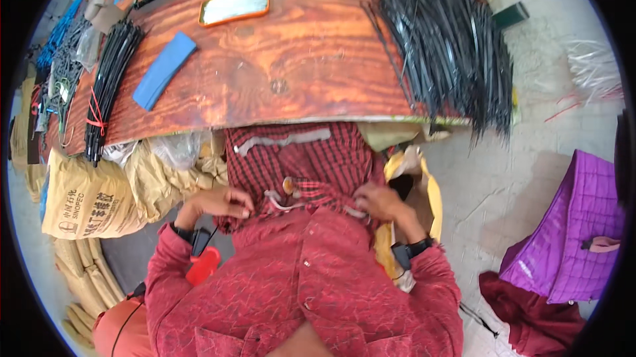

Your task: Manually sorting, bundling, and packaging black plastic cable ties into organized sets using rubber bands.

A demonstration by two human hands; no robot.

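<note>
A red-and-black checked cloth (298, 158) lies over my lap, with a pale grey strip across its far part. At its bunched near edge, by my waist, are a whitish strap (281, 203) and a small orange-brown spot. My left hand (225, 202) rests at the cloth's left side, fingers loosely stretched and nothing seen in them. On the other side, my right hand (381, 201) touches the cloth's edge with its fingers slightly bent and apart. A pale strap end shows just below that hand.
Ahead stands a wooden table (298, 78) bearing a blue folded strip (164, 70), an orange-rimmed tin (234, 7) and black strip bundles (450, 52) (112, 85). Yellowish sacks (93, 198) are at left, an open yellow bag (430, 198) at right. Purple quilted fabric (570, 231) lies far right.
</note>
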